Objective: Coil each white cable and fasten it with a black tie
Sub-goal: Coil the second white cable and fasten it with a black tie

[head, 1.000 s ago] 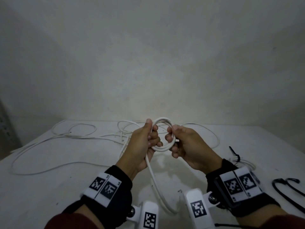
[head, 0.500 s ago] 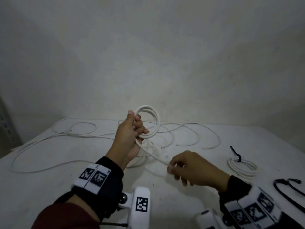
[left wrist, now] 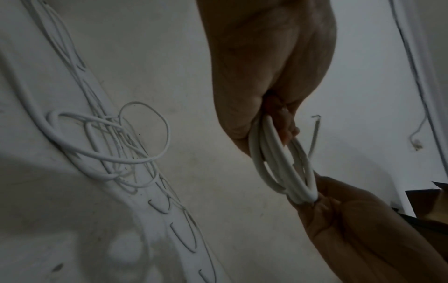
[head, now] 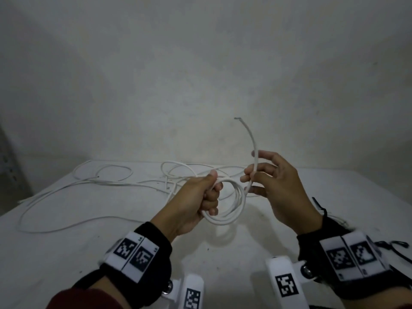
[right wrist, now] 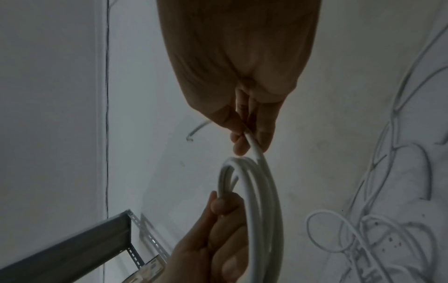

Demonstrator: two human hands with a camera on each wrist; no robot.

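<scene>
My left hand (head: 196, 197) clenched the coil (head: 231, 210). At 3 o'clock, my right hand (head: 278, 188) pinched its tail (head: 253, 139).

white cable (head: 231, 210) wound in several loops, coil held upright above table, free tail (head: 253, 141) arcing up from coil's right side, bare tip at top, more loose white cables (head: 66, 188) sprawled tangled on table behind
</scene>
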